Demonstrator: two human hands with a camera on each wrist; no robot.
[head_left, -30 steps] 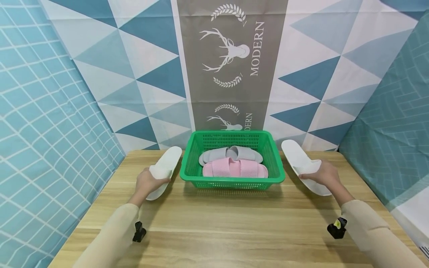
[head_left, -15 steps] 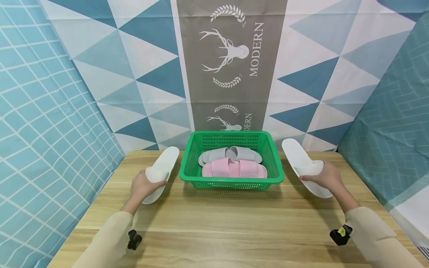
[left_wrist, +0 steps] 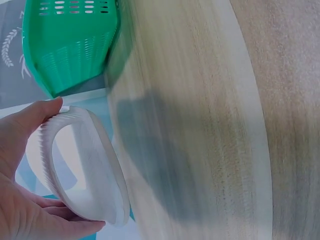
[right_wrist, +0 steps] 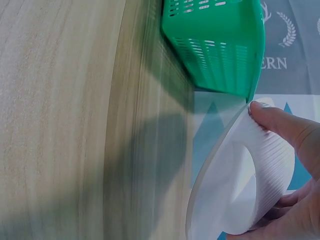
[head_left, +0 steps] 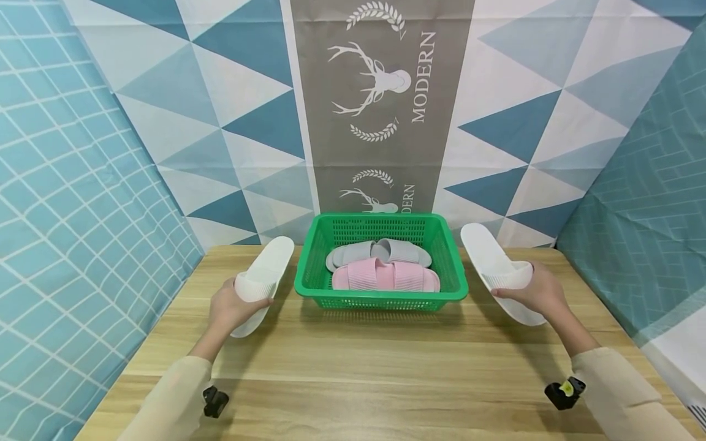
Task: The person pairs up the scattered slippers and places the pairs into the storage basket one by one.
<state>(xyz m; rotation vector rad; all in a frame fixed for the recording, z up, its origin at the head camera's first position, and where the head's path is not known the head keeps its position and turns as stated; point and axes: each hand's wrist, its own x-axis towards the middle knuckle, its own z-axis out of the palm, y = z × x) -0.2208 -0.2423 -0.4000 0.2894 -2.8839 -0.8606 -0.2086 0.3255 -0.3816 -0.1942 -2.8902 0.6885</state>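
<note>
My left hand grips a white slipper by its ribbed strap, held above the wooden table to the left of a green plastic basket. My right hand grips a second white slipper the same way, to the right of the basket. Inside the basket lie a pink pair of slippers in front and a grey pair behind. The left wrist view shows the left slipper pinched between thumb and fingers; the right wrist view shows the right slipper likewise.
Patterned blue and white cloth walls close in the table at the back and both sides. A grey banner with a deer print hangs behind the basket. The table's bare wood stretches in front of the basket.
Both hands have lifted their white slippers slightly and drawn a little outward and toward me. The basket and its slippers have not moved.
</note>
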